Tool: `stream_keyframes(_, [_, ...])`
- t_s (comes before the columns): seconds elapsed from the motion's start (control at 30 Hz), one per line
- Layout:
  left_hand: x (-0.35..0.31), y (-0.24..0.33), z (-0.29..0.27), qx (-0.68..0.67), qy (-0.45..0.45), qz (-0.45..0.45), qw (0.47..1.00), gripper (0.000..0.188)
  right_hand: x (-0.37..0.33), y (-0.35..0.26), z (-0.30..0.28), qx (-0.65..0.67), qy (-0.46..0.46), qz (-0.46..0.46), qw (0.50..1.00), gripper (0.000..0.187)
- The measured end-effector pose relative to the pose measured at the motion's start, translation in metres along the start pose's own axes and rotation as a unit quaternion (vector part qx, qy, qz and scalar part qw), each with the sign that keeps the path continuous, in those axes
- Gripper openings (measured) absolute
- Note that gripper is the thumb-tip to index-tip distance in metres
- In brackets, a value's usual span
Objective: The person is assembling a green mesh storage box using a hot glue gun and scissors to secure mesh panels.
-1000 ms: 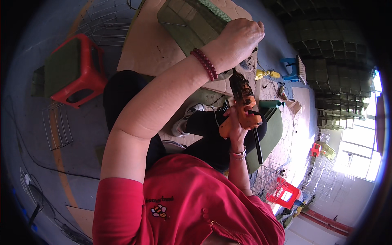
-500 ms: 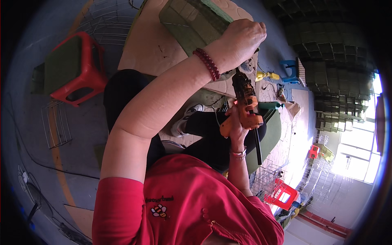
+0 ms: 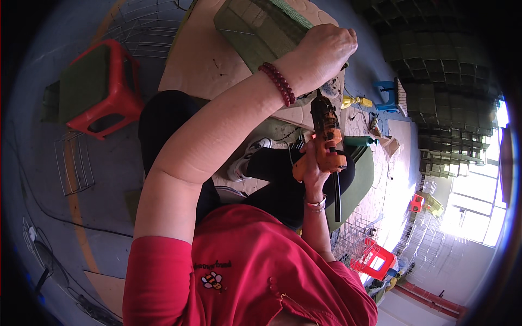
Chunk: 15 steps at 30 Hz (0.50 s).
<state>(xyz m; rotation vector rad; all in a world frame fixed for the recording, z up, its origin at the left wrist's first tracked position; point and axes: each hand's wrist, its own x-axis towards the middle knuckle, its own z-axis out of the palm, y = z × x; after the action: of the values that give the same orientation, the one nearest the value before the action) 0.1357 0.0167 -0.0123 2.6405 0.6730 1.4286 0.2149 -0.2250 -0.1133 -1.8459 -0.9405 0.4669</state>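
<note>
My left hand [image 3: 328, 49], with a dark red beaded bracelet at its wrist, is closed over the right end of a green mesh-covered panel [image 3: 247, 30]. Its fingers are curled, and what lies inside them is hidden. Lower down, my right hand [image 3: 312, 171] is wrapped round the grip of an orange hot glue gun [image 3: 331, 146]. The gun's dark, smeared front end points up toward the underside of my left hand. A black glue stick [image 3: 337, 198] juts out of its back end. Whether the nozzle touches anything cannot be seen.
A tan board [image 3: 190, 60] lies under the panel. At left stands a red stool [image 3: 117, 81] with a green top, near wire racks [image 3: 79, 163]. A green bottle [image 3: 359, 140], yellow bottle [image 3: 356, 101] and blue stool [image 3: 385, 95] are at right. Stacked green boxes [image 3: 446, 98] rise beyond.
The glue gun has tilted a little, its black glue stick swinging to the left. My left hand has shifted slightly to the right, and the green panel has moved slightly too.
</note>
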Motion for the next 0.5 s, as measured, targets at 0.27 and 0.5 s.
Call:
stream_keyframes(0.27, [0.002, -0.004, 0.000, 0.003, 0.009, 0.001, 1.000, 0.033, -0.004, 0.009, -0.003, 0.002, -0.012, 0.016, 1.000, 0.014])
stream_keyframes(0.5, [0.001, -0.005, -0.001, 0.004, -0.012, 0.000, 1.000, 0.035, -0.001, 0.016, -0.009, -0.024, -0.041, -0.025, 0.999, 0.017])
